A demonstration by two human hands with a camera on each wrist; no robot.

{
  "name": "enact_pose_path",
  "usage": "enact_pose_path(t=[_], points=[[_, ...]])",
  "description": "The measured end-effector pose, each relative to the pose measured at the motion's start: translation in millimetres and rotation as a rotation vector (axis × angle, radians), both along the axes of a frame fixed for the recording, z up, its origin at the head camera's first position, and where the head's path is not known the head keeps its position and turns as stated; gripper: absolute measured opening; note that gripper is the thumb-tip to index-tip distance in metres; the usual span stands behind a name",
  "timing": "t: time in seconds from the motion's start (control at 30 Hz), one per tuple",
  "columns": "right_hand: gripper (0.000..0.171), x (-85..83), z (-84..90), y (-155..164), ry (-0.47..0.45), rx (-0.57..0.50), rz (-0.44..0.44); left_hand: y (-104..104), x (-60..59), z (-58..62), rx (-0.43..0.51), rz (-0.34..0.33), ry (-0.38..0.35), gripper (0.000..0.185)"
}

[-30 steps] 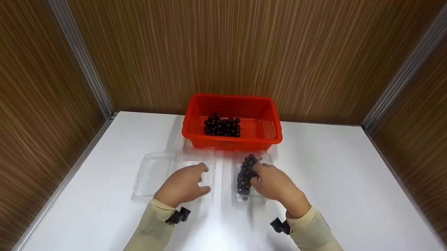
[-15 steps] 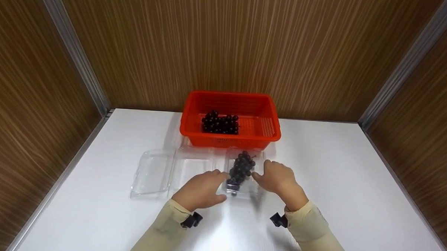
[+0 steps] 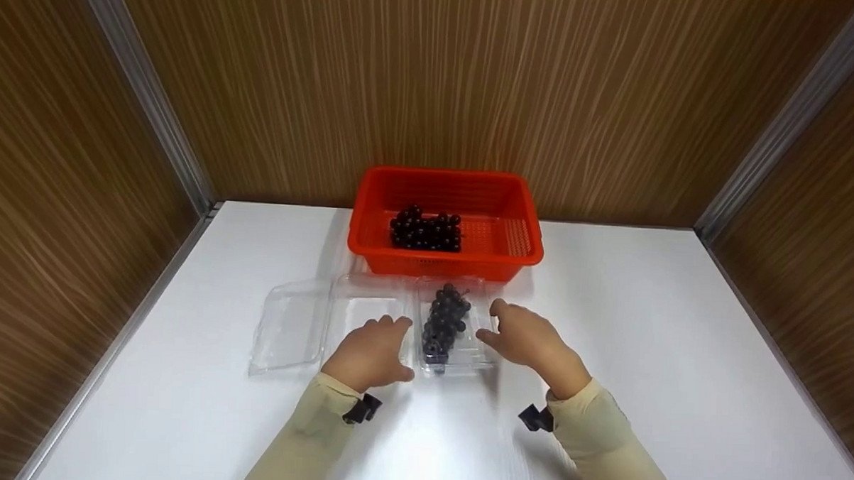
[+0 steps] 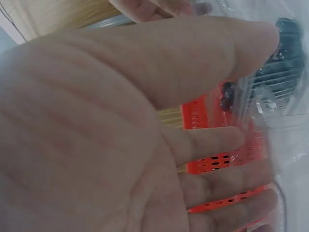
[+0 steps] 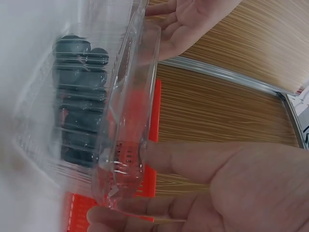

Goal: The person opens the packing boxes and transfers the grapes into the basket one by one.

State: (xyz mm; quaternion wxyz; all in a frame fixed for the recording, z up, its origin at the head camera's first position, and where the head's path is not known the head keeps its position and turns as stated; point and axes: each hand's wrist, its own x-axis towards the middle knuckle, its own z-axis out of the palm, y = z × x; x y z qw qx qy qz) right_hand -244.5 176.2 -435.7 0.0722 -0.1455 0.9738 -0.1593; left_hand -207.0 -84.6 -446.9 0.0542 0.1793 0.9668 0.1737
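Since the earlier frame, the clear box (image 3: 476, 355) with its dark grapes (image 3: 444, 322) has slid left along the tabletop (image 3: 643, 347), and my left hand (image 3: 370, 355) has drawn back to the left. The box now sits at the centre of the frame, just below the red basket (image 3: 440, 257), and the bunch lies lengthwise in its left part, slightly tilted, stem toward the upper right.

My right hand (image 3: 526, 336) is at the box's right side, thumb and fingers spread apart; in the right wrist view my thumb meets the clear wall, and my fingers stretch near a lower corner. My left hand is spread wide, holding nothing, over the lower part of a second clear tray (image 3: 353, 319); I cannot tell whether my left thumb touches the grape box. Left of that tray lies another clear shallow piece (image 3: 292, 328).

In the basket, toward its left, sits a second dark bunch (image 3: 427, 231). Wood-grained panels (image 3: 432, 91) fill the top of the frame, and pale sleeves (image 3: 299, 434) cover my forearms.
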Motion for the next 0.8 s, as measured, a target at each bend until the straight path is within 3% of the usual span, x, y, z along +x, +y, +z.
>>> enact_pose_path(t=[0.17, 0.33, 0.5, 0.73, 0.8], points=[[0.058, 0.4, 1.3, 0.9, -0.027, 0.047, -0.049, -5.4, -2.7, -1.8, -0.020, 0.052, -0.001, 0.075], [0.045, 0.0, 1.7, 1.4, -0.046, 0.077, -0.055, -5.2, -4.4, -0.4, -0.005, 0.069, -0.037, 0.078], [0.036, -0.4, 2.1, 0.4, -0.107, 0.043, -0.077, 0.5, -8.7, 0.6, 0.008, 0.006, -0.008, 0.085], [0.037, -1.0, -0.2, 0.4, -0.137, 0.026, -0.067, -4.1, -6.9, -0.7, 0.010, -0.036, 0.055, 0.061], [0.037, -1.6, -1.0, 1.0, -0.144, 0.020, -0.053, -3.3, -6.6, 0.0, 0.018, -0.030, 0.071, 0.062]])
